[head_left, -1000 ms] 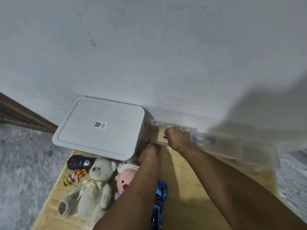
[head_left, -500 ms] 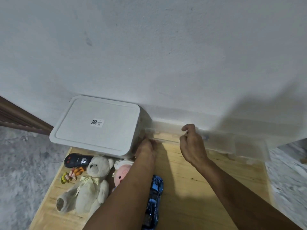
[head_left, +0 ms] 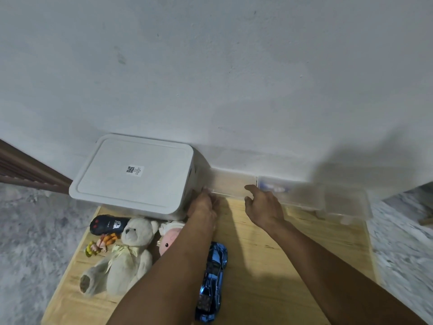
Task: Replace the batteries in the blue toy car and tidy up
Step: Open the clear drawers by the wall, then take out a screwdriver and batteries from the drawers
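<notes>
The shiny blue toy car lies on the wooden table, partly under my left forearm. A small clear plastic box sits against the wall, its lid down. My left hand rests on the box's front left corner, fingers curled on its edge. My right hand hovers just off the box's front right corner, fingers spread and holding nothing. To the right stands a second clear box with something blue inside.
A white lidded bin stands at the back left against the wall. In front of it lie a black remote, a cream teddy bear, a pink plush and a small figurine. More clear containers sit at the right.
The lid of the small clear box has come down flat. My right hand let go of it and drew back toward me, fingers opening. My left hand stayed at the box's corner.
</notes>
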